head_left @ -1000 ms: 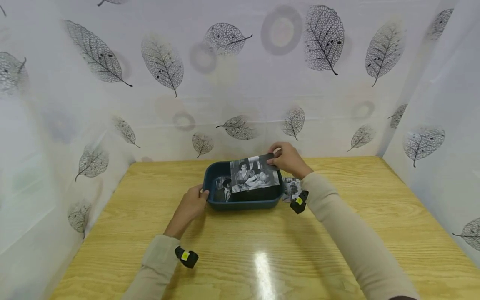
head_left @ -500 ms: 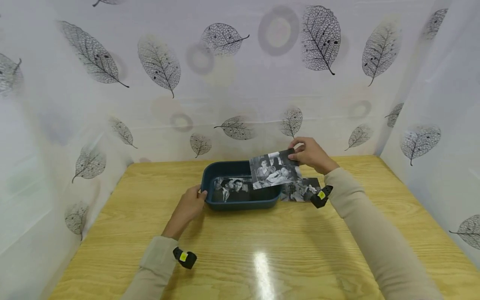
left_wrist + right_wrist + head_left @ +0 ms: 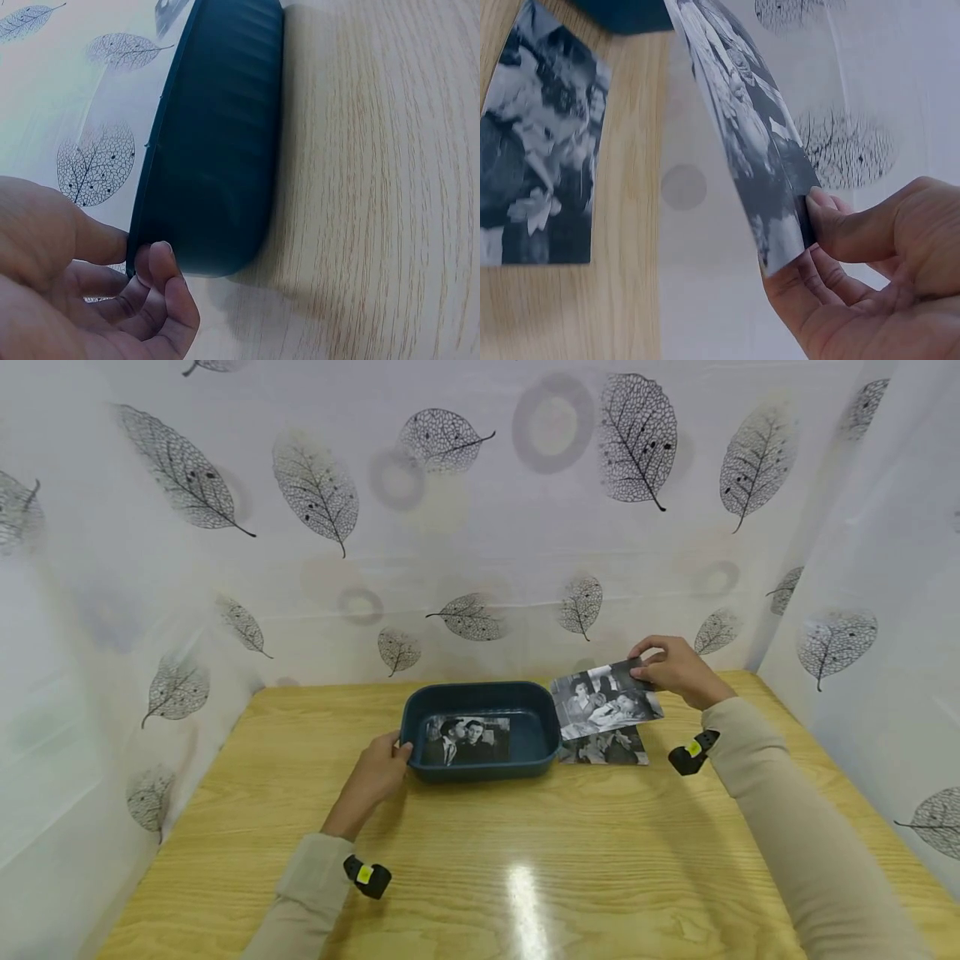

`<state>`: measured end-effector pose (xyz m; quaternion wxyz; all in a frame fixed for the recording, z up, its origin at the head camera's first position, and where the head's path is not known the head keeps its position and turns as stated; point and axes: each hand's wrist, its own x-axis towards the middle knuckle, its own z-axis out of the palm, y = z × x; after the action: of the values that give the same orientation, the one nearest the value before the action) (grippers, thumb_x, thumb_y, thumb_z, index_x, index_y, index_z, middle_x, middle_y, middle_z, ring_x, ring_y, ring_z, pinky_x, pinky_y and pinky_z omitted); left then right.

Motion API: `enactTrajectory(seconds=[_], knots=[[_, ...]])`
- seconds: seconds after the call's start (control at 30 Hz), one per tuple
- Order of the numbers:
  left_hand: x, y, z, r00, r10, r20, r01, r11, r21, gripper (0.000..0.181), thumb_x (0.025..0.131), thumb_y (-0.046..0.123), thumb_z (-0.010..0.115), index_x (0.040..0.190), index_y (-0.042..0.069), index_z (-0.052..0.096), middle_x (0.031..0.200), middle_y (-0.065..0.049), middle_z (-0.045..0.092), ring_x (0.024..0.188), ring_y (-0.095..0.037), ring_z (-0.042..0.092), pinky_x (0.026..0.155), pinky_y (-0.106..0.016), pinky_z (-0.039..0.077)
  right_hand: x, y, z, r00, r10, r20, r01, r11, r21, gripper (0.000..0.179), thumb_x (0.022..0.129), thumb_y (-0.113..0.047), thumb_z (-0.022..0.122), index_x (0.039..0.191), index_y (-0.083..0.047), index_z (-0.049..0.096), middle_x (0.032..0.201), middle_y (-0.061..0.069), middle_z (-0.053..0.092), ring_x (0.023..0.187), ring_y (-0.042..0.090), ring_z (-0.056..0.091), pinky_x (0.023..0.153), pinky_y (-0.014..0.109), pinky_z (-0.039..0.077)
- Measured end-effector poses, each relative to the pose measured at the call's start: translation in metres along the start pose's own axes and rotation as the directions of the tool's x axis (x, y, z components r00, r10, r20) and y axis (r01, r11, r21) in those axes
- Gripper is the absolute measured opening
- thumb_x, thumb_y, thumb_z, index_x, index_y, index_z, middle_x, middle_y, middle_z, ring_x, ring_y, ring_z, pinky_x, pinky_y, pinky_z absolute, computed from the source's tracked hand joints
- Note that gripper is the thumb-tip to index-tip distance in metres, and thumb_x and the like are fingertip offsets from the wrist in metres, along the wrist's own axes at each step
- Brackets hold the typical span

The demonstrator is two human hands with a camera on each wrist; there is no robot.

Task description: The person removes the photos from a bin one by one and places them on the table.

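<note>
My right hand [image 3: 681, 672] pinches a black-and-white photograph [image 3: 603, 702] by its upper right corner, thumb on the front. In the right wrist view the held photograph [image 3: 746, 127] is raised off the table and bends slightly. Beneath it, a second photograph [image 3: 611, 749] lies flat on the table, its upper part covered in the head view. My left hand [image 3: 381, 768] grips the left rim of a dark blue plastic tray [image 3: 536, 727], thumb over the edge and fingers curled outside. Inside that tray, toward the left, rests another photograph [image 3: 471, 739] of two people.
The wooden table [image 3: 465, 860] reaches back to a pale curtain [image 3: 480, 543] printed with leaves, which also hangs at both sides. Each sleeve carries a small black camera, one near the left wrist [image 3: 367, 877] and one near the right [image 3: 693, 753].
My right hand has carried the photograph rightward from over the tray to above the one on the table. The photograph in the tray is now uncovered. My left hand keeps its grip.
</note>
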<state>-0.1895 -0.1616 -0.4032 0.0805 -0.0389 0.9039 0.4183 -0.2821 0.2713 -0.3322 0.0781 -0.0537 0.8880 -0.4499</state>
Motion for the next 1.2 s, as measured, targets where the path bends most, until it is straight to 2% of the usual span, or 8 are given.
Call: enactTrajectory(seconds=[0.23,0.5,0.57,0.73,0.83,1.2], knots=[[0.000,-0.001,0.001,1.000,0.005,-0.004,-0.005,1.000,0.004,0.041,0.110,0.015,0.042,0.145,-0.003,0.047,0.088,-0.015,0.062,0.071,-0.019,0.054,0.058,-0.030,0.043,-0.010,0.024,-0.022,0.999,0.020,-0.038,-0.022,0.999,-0.047,0.032,0.101,-0.006,0.061,0.129,0.007,0.051,0.108,0.021,0.063,0.080,0.016,0.061,0.069,0.029,0.054],[0.001,-0.001,0.001,1.000,0.004,0.001,-0.004,1.000,0.003,0.038,0.110,0.015,0.042,0.142,-0.003,0.051,0.088,-0.015,0.061,0.071,-0.020,0.054,0.058,-0.031,0.044,-0.018,0.051,-0.045,0.997,0.064,-0.052,-0.068,0.995,-0.078,0.035,0.102,-0.006,0.059,0.131,0.011,0.048,0.123,0.037,0.056,0.080,0.014,0.063,0.069,0.029,0.056],[0.001,-0.001,0.002,1.000,0.002,0.001,-0.002,1.000,0.005,0.039,0.110,0.015,0.043,0.143,-0.003,0.050,0.089,-0.015,0.061,0.072,-0.020,0.055,0.059,-0.031,0.044,-0.020,0.057,-0.049,0.996,0.065,-0.055,-0.070,0.994,-0.083,0.036,0.101,-0.005,0.060,0.131,0.012,0.048,0.119,0.035,0.058,0.079,0.014,0.063,0.070,0.030,0.056],[0.001,-0.002,0.002,1.000,-0.001,-0.004,0.001,1.000,0.010,0.040,0.110,0.016,0.043,0.144,-0.003,0.049,0.091,-0.015,0.061,0.074,-0.021,0.055,0.060,-0.031,0.045,-0.023,0.072,-0.059,0.994,0.090,-0.062,-0.096,0.991,-0.096,0.037,0.101,-0.004,0.061,0.130,0.013,0.049,0.099,0.018,0.067,0.075,0.014,0.063,0.067,0.030,0.057],[0.001,-0.003,0.002,1.000,-0.001,-0.004,0.001,1.000,0.012,0.040,0.110,0.016,0.043,0.144,-0.003,0.049,0.091,-0.014,0.061,0.075,-0.021,0.055,0.061,-0.031,0.045,-0.024,0.081,-0.062,0.991,0.112,-0.073,-0.119,0.988,-0.101,0.036,0.100,-0.003,0.060,0.130,0.014,0.048,0.093,0.012,0.068,0.074,0.015,0.063,0.066,0.030,0.056],[0.002,-0.003,0.001,1.000,-0.001,-0.002,0.001,1.000,0.005,0.038,0.110,0.015,0.042,0.142,-0.003,0.051,0.087,-0.011,0.060,0.074,-0.020,0.055,0.061,-0.031,0.044,-0.029,0.108,-0.066,0.982,0.140,-0.129,-0.159,0.976,-0.150,0.034,0.096,0.002,0.061,0.126,0.017,0.052,0.099,0.025,0.063,0.074,0.018,0.061,0.062,0.032,0.055]])
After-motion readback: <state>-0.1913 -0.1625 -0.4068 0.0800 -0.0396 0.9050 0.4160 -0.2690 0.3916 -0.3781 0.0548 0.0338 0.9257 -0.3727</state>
